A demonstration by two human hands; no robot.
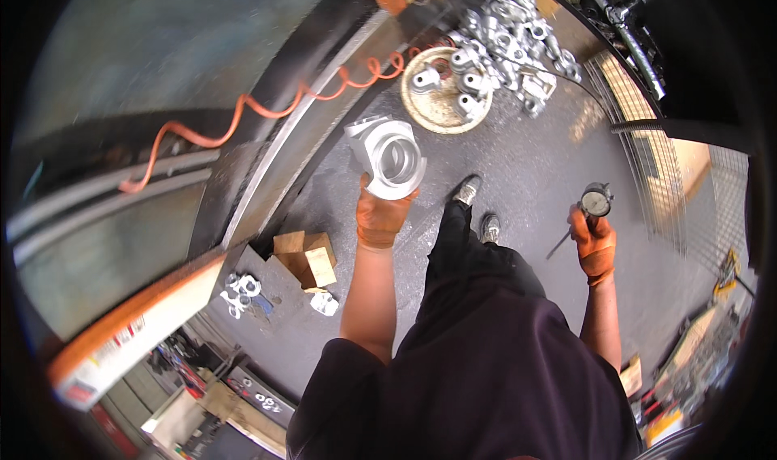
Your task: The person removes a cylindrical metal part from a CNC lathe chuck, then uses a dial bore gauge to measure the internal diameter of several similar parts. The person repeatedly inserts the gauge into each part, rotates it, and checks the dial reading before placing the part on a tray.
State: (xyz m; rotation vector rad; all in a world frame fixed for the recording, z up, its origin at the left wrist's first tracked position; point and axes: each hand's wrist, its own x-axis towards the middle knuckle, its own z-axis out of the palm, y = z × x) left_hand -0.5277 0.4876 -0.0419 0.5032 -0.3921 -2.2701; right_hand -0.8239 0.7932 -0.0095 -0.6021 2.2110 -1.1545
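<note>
My left hand (380, 216), in an orange glove, is closed around the lower side of a silver machined metal housing (374, 146). The round bore of that part faces up toward me. On the right, my gloved right hand (596, 245) grips a dial bore gauge (597, 202) just below its round dial, and a thin dark rod sticks out past the fingers to the lower left. Gauge and housing are well apart. Beyond the housing stands a round, cream-coloured tub (438, 118) with several similar silver castings (469, 104) in it.
A heap of silver castings (518, 39) lies behind the tub. An orange coiled air hose (243, 108) stretches along the machine (267, 169) at left. Near it are an open cardboard box (305, 258) and small metal parts (240, 292). Wire mesh panels (639, 136) stand at right.
</note>
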